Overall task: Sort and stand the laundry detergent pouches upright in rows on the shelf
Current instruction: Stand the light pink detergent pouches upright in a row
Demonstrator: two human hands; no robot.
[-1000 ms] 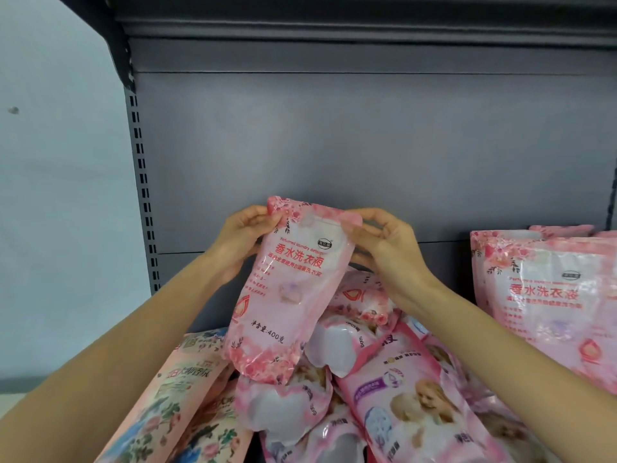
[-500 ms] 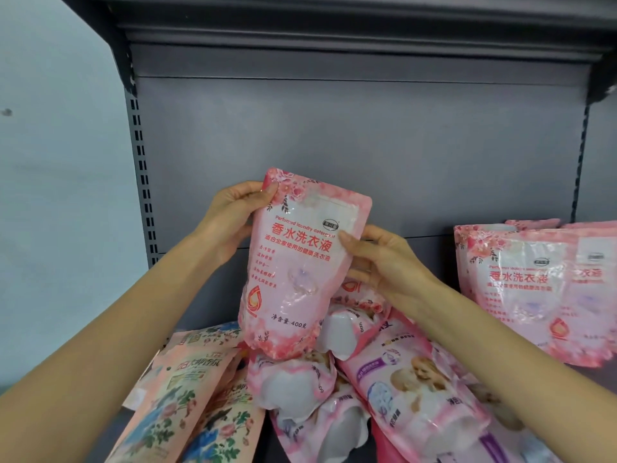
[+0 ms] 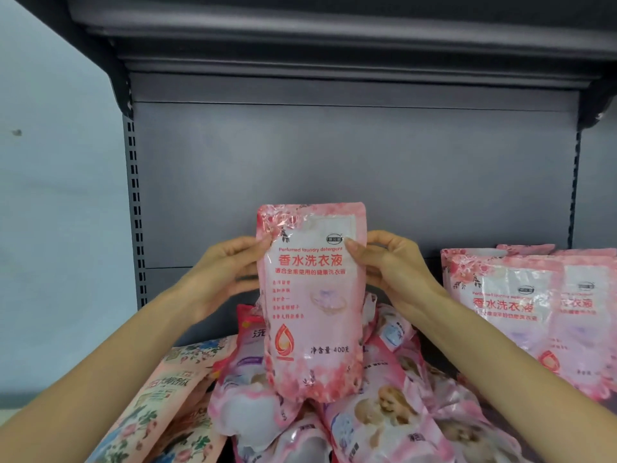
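Head view: pink pouch (image 3: 312, 302) upright between left hand (image 3: 222, 275) and right hand (image 3: 397, 269).

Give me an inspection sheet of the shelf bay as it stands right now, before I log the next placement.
Surface: dark grey shelf, back panel bare; deck hidden by stock.
Job's things: held pink pouch upright, facing the camera, above the pile; standing pink pouches in a row at right.
Clutter: unsorted pile of pink pouches lying flat; floral pouches leaning at left.
Grippers: left hand and right hand pinch the held pouch's upper edges.
Cables: nothing seen.
Surroundings: pale wall left; slotted upright.
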